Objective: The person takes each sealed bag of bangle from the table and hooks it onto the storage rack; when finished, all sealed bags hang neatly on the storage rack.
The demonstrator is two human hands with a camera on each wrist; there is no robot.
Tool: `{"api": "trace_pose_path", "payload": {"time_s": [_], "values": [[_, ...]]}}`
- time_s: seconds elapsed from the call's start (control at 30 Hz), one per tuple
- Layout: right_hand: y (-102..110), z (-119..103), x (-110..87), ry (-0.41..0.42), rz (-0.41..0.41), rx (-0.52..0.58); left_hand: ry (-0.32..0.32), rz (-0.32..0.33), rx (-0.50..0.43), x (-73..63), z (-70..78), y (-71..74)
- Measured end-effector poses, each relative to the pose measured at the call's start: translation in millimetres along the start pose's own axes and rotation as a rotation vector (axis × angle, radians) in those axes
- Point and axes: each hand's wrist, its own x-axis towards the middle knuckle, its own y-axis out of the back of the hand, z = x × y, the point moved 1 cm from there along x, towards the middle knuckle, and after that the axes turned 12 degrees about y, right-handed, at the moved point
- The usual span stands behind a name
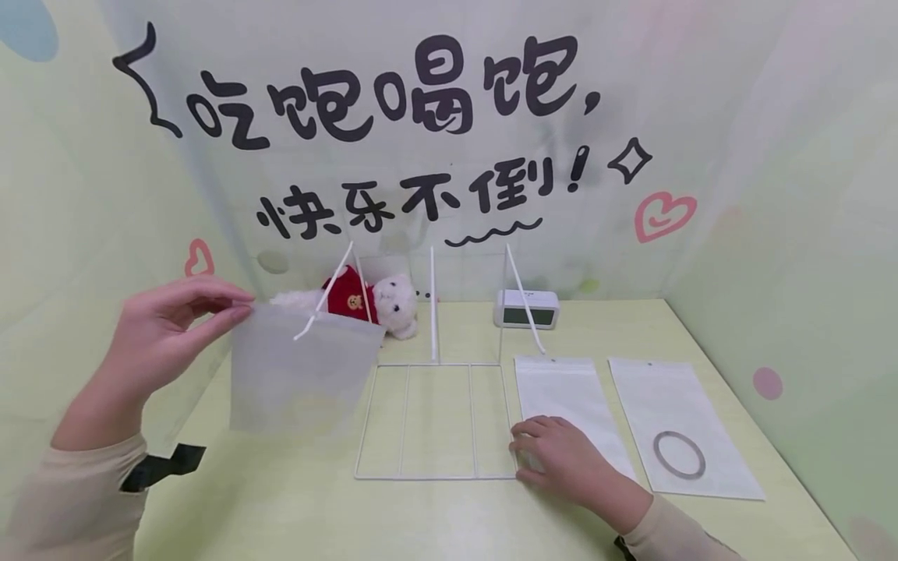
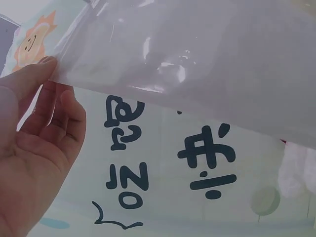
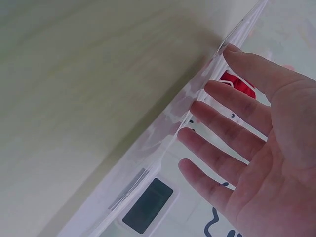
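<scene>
My left hand (image 1: pixel 161 335) pinches the upper left corner of a frosted plastic bag (image 1: pixel 295 389) between thumb and fingers. The bag hangs beside a white wire rack (image 1: pixel 438 478), and a slanted rod of the rack overlaps it in the head view. In the left wrist view the bag (image 2: pixel 207 64) looks glossy and spreads away from the pinched corner. My right hand (image 1: pixel 561 460) rests at the rack's right edge, over a white flat bag (image 1: pixel 564 389). In the right wrist view its fingers (image 3: pixel 222 118) are extended, with fingertips right at the thin edge.
Another white bag (image 1: pixel 655 397) lies at the right, with a grey ring (image 1: pixel 679 455) on it. Behind the rack are a white teddy bear in a red shirt (image 1: pixel 347 296) and a digital clock (image 1: pixel 526 309). Printed curtains (image 1: pixel 449 156) enclose the table.
</scene>
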Motion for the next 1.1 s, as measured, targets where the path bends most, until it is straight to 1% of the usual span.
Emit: {"api": "trace_pose_path", "payload": {"time_s": [0.1,0.2,0.3,0.4,0.47,0.6,0.7,0.8,0.87,0.9,1.0,1.1], "values": [[0,0,0.0,0.002,0.003,0.0,0.035,0.043,-0.001,1.6,-8.8,-2.6],[0,0,-0.2,0.005,0.002,0.0,0.068,0.082,0.018,2.5,-16.8,-4.8],[0,0,-0.5,0.004,-0.001,-0.001,0.099,0.123,0.092,3.9,-24.6,-6.6],[1,0,-0.7,0.0,-0.003,-0.001,0.119,0.159,0.189,6.0,-30.5,-8.6],[1,0,-0.6,-0.003,-0.005,0.001,0.124,0.169,0.216,7.4,-33.7,-10.1],[2,0,-0.8,-0.002,0.0,0.005,0.155,0.183,0.283,8.6,-36.3,-12.7],[2,0,-0.9,0.005,0.011,0.002,0.191,0.186,0.337,8.2,-36.4,-13.4],[2,1,-0.5,0.01,0.018,-0.002,0.212,0.185,0.393,7.3,-35.6,-11.4],[2,1,-0.2,0.011,0.018,-0.004,0.196,0.186,0.434,6.7,-33.9,-8.4],[2,1,-0.1,0.008,0.015,-0.003,0.176,0.189,0.459,6.5,-32.4,-6.6],[1,1,0.4,0.005,0.007,-0.001,0.075,0.215,0.542,4.0,-23.2,-1.3],[1,0,0.7,0.011,0.01,-0.002,-0.027,0.246,0.599,-1.5,-8.7,0.8]]}}
